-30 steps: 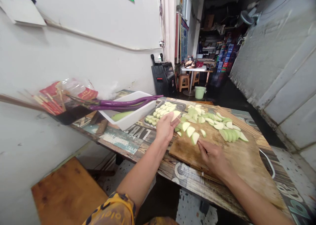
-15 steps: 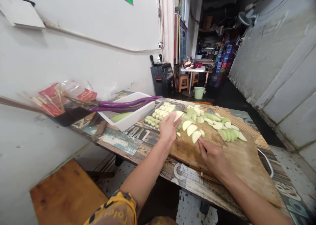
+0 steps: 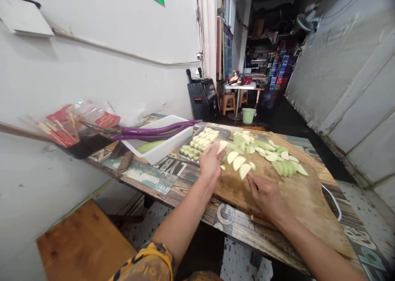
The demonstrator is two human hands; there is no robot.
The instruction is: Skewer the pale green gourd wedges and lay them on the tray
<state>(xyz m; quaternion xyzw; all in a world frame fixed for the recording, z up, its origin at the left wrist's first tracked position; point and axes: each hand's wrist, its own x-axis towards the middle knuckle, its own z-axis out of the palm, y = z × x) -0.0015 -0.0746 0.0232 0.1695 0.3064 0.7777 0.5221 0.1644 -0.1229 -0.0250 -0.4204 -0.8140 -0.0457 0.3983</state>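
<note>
- Left: purple eggplants (image 3: 148,130) lie across the white tub (image 3: 163,150), unmoved.
- Our left hand (image 3: 210,162), slightly farther right than a second ago, grasps a pale slice (image 3: 222,146) beside the clear tray (image 3: 224,136).
- At the chopping board (image 3: 296,207), the row of slices (image 3: 238,163) now overlaps a small slice (image 3: 253,166), earlier clear of it.
- Right: our right hand (image 3: 265,192) pinches the row's near end, as before.
</note>
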